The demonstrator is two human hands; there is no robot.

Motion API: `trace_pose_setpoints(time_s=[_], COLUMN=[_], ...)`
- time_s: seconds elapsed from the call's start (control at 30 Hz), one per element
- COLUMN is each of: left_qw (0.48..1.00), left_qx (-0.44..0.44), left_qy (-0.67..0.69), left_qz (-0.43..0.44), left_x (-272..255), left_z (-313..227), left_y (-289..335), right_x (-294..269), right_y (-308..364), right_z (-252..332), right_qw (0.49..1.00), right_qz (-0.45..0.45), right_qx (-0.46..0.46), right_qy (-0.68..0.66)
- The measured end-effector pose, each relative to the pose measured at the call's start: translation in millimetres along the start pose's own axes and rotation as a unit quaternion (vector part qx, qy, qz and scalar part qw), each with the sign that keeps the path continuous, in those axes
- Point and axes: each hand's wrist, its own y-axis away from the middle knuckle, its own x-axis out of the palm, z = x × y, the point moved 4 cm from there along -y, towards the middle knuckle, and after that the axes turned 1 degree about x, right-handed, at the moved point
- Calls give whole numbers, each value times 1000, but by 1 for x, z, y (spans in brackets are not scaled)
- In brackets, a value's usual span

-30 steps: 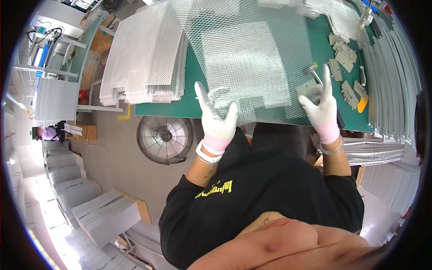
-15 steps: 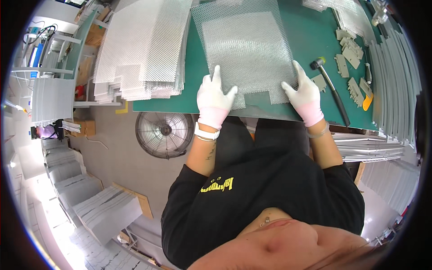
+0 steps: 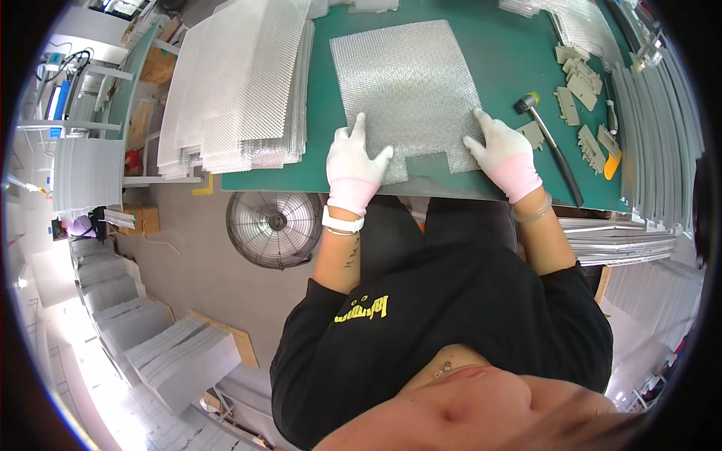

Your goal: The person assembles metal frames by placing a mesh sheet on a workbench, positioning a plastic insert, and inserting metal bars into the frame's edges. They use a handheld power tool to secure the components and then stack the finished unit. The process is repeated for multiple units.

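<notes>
A silvery metal mesh sheet point(image 3: 410, 79), notched at its near edge, lies on the green-topped table point(image 3: 511, 45) in front of me. Any layer under it is hard to make out. My left hand point(image 3: 355, 167), in a white glove with a pink cuff, holds its near left edge, thumb on top and index finger stretched forward along the side. At the near right edge my right hand point(image 3: 504, 156), gloved alike, has its thumb over the mesh and its fingers at the side. The undersides of both grips are hidden.
A tall stack of mesh sheets point(image 3: 233, 98) stands at the left. To the right lie a hammer point(image 3: 555, 150), several flat beige pieces point(image 3: 580, 86), a yellow-bladed tool point(image 3: 613, 164) and upright grey panels point(image 3: 658, 143). A round floor fan point(image 3: 277, 222) stands below the table.
The upper mesh sheet, earlier spread larger over a smaller-looking one, has come down, and one outline now shows. Both hands keep nearly the same place at its edges.
</notes>
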Motion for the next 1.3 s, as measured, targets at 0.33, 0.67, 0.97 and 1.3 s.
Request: trace_pose_setpoints(time_s=[0.33,0.67,0.97,1.3], left_qw=[998,981,983,713], left_qx=[-25,150,123,-141], left_qy=[10,-120,-64,661], left_qz=[61,-16,-122,185], left_x=[-6,-3,-19,69], left_z=[0,9,-19,-14], left_y=[-9,-12,54,168], right_x=[-23,-23,-20,-13], right_y=[-4,55,53,22], right_z=[-9,-69,-80,-72], right_qw=[998,977,974,970], right_qz=[26,-154,-217,-230], right_qx=[-49,-27,-6,73], right_qy=[43,145,62,-13])
